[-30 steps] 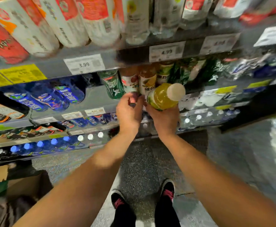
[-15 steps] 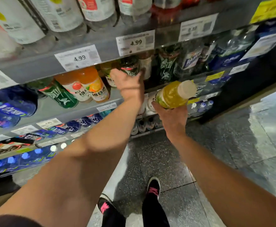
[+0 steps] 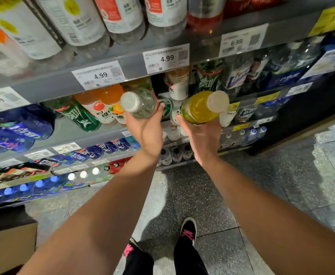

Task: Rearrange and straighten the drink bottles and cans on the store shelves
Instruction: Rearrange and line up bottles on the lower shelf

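- Currently the yellow-drink bottle [image 3: 199,108] sits in the right hand [image 3: 201,133], fingers curled round its base, cap toward the camera, held just in front of the middle shelf [image 3: 107,133].
- Beside it, the left hand [image 3: 144,130] grips a clear bottle [image 3: 140,103] the same way, also off the shelf.
- Behind them a dark gap shows between the orange juice bottles [image 3: 105,104] and the white-labelled bottle [image 3: 177,86] (likely where one belongs).
- Judging by this, the task is mid-way: both bottles need placing, and the green bottle [image 3: 81,118] leans.
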